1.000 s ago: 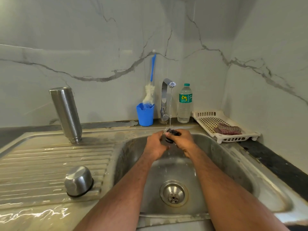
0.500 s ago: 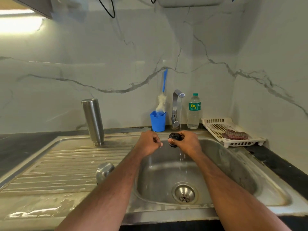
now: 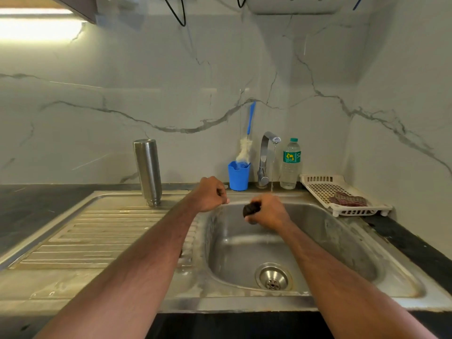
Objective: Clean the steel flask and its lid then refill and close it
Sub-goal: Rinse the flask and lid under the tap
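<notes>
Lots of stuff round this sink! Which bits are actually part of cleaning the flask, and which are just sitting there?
Part of the job:
steel flask, upside down on the drainboard
dark lid part, gripped in the right hand
left hand, curled, holding nothing
running tap
sink
bottle brush in the blue cup
water bottle, perhaps for refilling

Just lying about:
white plastic tray
dark red cloth in it

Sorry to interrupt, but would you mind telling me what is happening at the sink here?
A person is washing flask parts at the steel sink. The right hand grips a small dark lid piece just in front of the running tap; the left hand is curled, holding nothing visible. The tall steel flask stands upside down on the ribbed drainboard.
</notes>
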{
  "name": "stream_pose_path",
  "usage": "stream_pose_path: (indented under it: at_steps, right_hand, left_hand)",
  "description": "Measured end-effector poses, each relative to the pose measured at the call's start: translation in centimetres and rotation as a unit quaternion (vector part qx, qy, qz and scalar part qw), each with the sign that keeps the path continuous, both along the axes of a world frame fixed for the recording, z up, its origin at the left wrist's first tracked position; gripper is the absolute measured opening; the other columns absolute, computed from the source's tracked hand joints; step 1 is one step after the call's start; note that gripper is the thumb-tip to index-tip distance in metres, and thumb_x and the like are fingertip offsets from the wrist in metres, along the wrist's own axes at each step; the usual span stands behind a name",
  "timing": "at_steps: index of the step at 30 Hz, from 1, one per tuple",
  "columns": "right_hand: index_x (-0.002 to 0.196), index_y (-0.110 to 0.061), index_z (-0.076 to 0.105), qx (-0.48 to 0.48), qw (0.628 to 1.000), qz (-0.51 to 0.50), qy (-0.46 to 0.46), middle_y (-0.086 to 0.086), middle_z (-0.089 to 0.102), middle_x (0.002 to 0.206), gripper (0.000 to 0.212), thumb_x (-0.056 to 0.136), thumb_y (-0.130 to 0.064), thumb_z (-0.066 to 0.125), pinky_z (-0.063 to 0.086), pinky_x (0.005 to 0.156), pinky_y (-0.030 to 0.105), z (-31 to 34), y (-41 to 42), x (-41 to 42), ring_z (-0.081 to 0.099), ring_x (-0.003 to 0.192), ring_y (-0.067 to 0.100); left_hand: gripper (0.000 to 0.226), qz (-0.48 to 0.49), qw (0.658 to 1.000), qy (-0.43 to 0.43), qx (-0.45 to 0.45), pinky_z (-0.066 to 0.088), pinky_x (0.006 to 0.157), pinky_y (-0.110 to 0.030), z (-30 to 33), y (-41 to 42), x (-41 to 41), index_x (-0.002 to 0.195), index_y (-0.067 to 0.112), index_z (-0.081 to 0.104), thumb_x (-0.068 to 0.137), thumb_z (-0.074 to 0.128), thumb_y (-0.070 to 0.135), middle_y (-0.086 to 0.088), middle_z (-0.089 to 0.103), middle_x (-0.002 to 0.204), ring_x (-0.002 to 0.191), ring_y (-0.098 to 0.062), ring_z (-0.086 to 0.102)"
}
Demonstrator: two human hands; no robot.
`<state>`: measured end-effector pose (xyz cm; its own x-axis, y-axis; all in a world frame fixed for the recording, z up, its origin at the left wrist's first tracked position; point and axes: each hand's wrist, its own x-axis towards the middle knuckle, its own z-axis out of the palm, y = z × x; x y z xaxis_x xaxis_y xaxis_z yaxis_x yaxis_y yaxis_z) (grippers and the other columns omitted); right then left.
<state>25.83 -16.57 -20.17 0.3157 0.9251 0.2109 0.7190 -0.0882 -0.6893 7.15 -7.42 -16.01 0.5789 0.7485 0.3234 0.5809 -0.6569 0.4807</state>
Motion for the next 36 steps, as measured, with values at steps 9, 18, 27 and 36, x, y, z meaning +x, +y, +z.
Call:
stream_pose_path:
  at_steps: [9, 18, 27, 36]
  right_hand:
    - [0.093, -0.025, 0.072, -0.027, 0.999, 0.012, -0.034, -0.007, 0.069, 0.084, 0.022, 0.080, -0.040, 0.083, 0.046, 0.064, 0.019, -2.0, 2.1, -3.2, 0.064, 0.079, 0.004]
    - [0.132, -0.018, 0.064, 0.021, 0.997, 0.071, -0.005, 0.004, 0.064, 0.127, 0.064, 0.075, -0.031, 0.088, 0.050, 0.097, 0.031, -0.3, 10.3, -10.8, 0.061, 0.113, 0.018]
    - [0.129, -0.015, 0.063, 0.008, 0.998, 0.067, -0.007, 0.010, 0.061, 0.128, 0.062, 0.073, -0.023, 0.089, 0.050, 0.092, 0.031, -0.8, 17.7, -16.3, 0.060, 0.114, 0.025]
    - [0.138, -0.016, 0.058, -0.007, 0.998, 0.064, 0.010, 0.011, 0.058, 0.137, 0.071, 0.075, -0.021, 0.089, 0.047, 0.102, 0.037, -1.4, 18.1, -17.3, 0.056, 0.125, 0.026]
  left_hand:
    - [0.014, 0.056, 0.997, -0.047, -0.008, 0.046, 0.066, -0.009, 0.2, 2.5, -5.5, 0.080, 0.005, 0.078, 0.081, 0.085, 0.018, -0.003, 0.075, 0.081, 0.078, -0.009, 0.069]
    - [0.020, 0.131, 0.991, -0.021, -0.013, 0.041, 0.060, -0.019, -2.2, 5.1, -13.9, 0.071, 0.004, 0.074, 0.086, 0.079, 0.017, 0.003, 0.065, 0.064, 0.060, -0.003, 0.057]
    - [0.029, 0.202, 0.978, -0.035, -0.038, 0.039, 0.059, -0.018, -3.4, 6.5, -19.0, 0.062, 0.011, 0.070, 0.090, 0.074, 0.018, 0.004, 0.065, 0.062, 0.061, -0.003, 0.057]
    - [0.023, 0.177, 0.984, 0.005, -0.028, 0.034, 0.051, -0.003, -4.0, 5.5, -18.8, 0.078, 0.004, 0.077, 0.090, 0.076, 0.024, 0.005, 0.062, 0.066, 0.063, 0.000, 0.054]
